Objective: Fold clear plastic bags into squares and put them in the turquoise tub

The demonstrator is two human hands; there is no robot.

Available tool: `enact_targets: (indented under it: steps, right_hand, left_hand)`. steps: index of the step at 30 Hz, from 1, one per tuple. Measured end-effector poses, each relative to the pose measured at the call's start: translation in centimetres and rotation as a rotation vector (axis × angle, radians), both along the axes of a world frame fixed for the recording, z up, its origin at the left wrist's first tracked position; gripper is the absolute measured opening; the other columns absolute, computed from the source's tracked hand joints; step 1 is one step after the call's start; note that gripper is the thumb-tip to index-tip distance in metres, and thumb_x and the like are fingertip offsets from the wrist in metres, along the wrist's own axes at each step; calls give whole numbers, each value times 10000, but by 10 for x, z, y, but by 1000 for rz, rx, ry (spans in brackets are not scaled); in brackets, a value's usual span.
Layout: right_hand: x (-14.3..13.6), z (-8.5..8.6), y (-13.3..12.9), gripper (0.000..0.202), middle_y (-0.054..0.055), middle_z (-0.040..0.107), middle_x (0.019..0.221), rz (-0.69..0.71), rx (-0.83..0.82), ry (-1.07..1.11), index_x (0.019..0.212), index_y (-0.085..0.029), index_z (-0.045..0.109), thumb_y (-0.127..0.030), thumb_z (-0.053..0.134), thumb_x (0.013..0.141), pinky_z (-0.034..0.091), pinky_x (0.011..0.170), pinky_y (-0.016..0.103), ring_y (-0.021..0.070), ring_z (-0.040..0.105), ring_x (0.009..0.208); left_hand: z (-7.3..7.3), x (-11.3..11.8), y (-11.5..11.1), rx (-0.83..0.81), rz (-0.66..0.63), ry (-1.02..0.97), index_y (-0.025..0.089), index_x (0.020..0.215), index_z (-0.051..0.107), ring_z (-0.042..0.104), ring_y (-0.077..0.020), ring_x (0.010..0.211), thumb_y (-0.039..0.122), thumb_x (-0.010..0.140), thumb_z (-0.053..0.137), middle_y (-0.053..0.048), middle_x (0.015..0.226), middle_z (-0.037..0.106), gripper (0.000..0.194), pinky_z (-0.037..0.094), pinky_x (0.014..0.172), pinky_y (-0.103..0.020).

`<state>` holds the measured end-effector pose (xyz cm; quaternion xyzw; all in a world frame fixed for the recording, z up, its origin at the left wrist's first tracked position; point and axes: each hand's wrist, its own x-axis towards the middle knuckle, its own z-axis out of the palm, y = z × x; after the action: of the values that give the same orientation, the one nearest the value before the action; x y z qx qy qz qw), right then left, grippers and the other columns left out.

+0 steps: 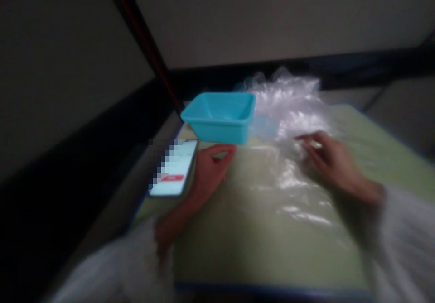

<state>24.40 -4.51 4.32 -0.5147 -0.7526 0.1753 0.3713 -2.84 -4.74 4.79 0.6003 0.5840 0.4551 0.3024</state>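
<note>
The left hand (233, 149) had thumb and forefinger tips brought together at the left end of a clear plastic sheet (260, 167); blur hid whether they gripped it. The right hand (301, 141) curved over its right side, thumb and forefinger bent close; whether they touched or held plastic could not be told. The sheet lay flat between the hands, creases running mostly left to right, its outline and long axis unclear. Beyond, crumpled clear plastic (295, 101) was heaped beside a turquoise tub (220, 132), its long side running left to right. A lit phone (175, 169) pointed away, top leaning right, on the green table (265, 253).
</note>
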Motion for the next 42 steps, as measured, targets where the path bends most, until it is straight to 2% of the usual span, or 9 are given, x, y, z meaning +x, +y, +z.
enact_targets:
  steps: [3,8,12,18,21,25,31,35,42]
  right_hand:
    - [-2,0,-3,127,105,638,1123,-10,84,129,965,-223,485,-341,452,929,505,486,274,173,679,666]
    - [-4,-2,-7,28,74,606,1161,26,338,235,901,-259,460,-254,478,922,544,719,382,221,661,923]
    - [-1,5,-10,28,48,642,899,-34,449,34,873,-252,511,-238,519,896,497,598,328,186,627,733]
    - [-3,12,-8,163,3,570,684,-7,79,133,802,-214,544,-368,564,851,337,337,226,94,473,420]
    - [-5,12,-4,180,15,588,740,23,-35,257,792,-204,548,-372,609,805,360,326,211,87,499,427]
    - [-7,14,-8,143,15,600,739,71,53,286,790,-216,567,-346,622,811,416,396,223,109,538,507]
    - [-9,13,-22,277,28,620,827,368,145,-152,970,-221,553,-398,657,784,452,534,275,145,563,612]
    - [-8,7,-21,256,35,620,816,282,114,-463,997,-209,531,-376,598,815,415,519,286,174,583,627]
    - [3,4,-6,75,58,612,789,34,296,-427,776,-225,539,-246,515,844,439,662,378,237,577,736]
  left_hand:
    - [-2,-1,0,145,-13,-90,163,883,709,462,-22,358,281,766,635,-37,954,709,183,335,333,-169]
    - [-2,-4,-4,347,33,9,199,862,719,475,-34,431,294,789,623,-16,896,703,153,376,387,-161]
    - [0,-3,-7,353,13,80,207,833,725,462,-36,437,288,778,631,-11,885,710,135,358,384,-157]
    - [0,2,-5,2,-26,-65,156,867,713,477,-67,333,335,753,645,-11,617,683,223,295,319,-175]
    - [2,5,-4,-49,-59,-178,131,872,698,593,-109,428,322,737,659,-58,750,720,237,352,349,-181]
    - [8,9,-7,-63,-118,-288,128,829,671,691,-158,626,303,738,662,-91,953,719,197,433,429,-178]
    - [10,11,-9,-77,-139,-310,130,820,661,701,-160,675,287,744,659,-92,1046,698,175,451,451,-170]
    - [8,11,-7,-92,-145,-307,132,829,655,700,-172,758,295,753,648,-86,1069,688,179,494,496,-180]
    - [8,10,-9,-44,-270,-297,144,834,640,612,-203,1051,255,779,617,-78,1236,607,126,550,801,-307]
